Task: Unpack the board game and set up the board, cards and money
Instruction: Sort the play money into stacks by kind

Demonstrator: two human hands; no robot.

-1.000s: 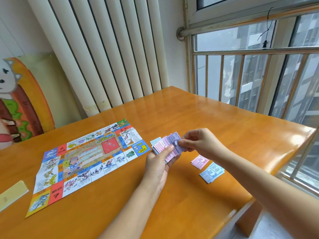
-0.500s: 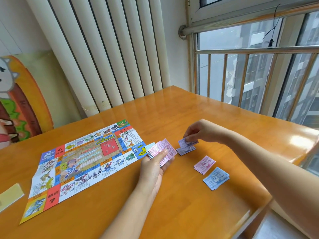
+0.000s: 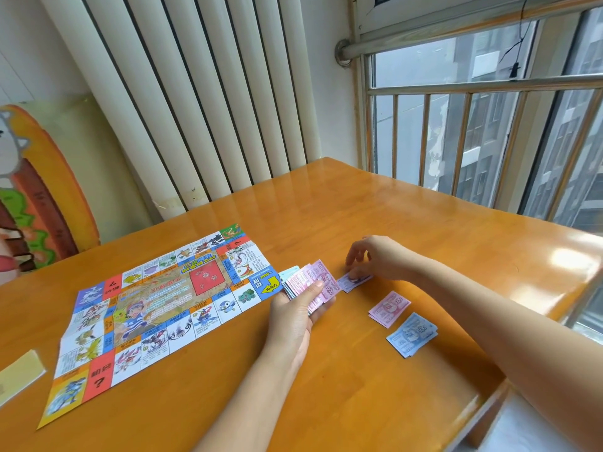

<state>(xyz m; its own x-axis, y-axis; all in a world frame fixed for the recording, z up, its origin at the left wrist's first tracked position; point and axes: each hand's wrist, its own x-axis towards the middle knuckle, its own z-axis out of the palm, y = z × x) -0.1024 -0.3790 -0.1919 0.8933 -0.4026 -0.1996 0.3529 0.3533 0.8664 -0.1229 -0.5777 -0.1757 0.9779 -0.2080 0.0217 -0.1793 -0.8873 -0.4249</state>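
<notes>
Already the money is partly sorted. The left hand (image 3: pixel 290 321) holds the unsorted stack of notes (image 3: pixel 321 272) fanned out, its fingers (image 3: pixel 311 288) clamped round the stack with the thumb across the top. Just right of those fingers lies the purple pile (image 3: pixel 355 283), under the right hand (image 3: pixel 375 259). The right fingers (image 3: pixel 354 261) are bent down onto its top note; whether they pinch it or only press it flat I cannot tell. Nearer the person than the right fingers, the pink pile (image 3: pixel 390 308) and then the blue pile (image 3: pixel 411 334) lie on the worktop (image 3: pixel 359 402), each apart. Left of the left fingers the board (image 3: pixel 156 308) lies unfolded and flat, its corner just beside the stack. Far left, a pale yellow packet (image 3: pixel 19 376) sits at the edge of view, possibly the cards. I judge the board done, the money still under way with a thick stack left, and no cards laid out yet.
</notes>
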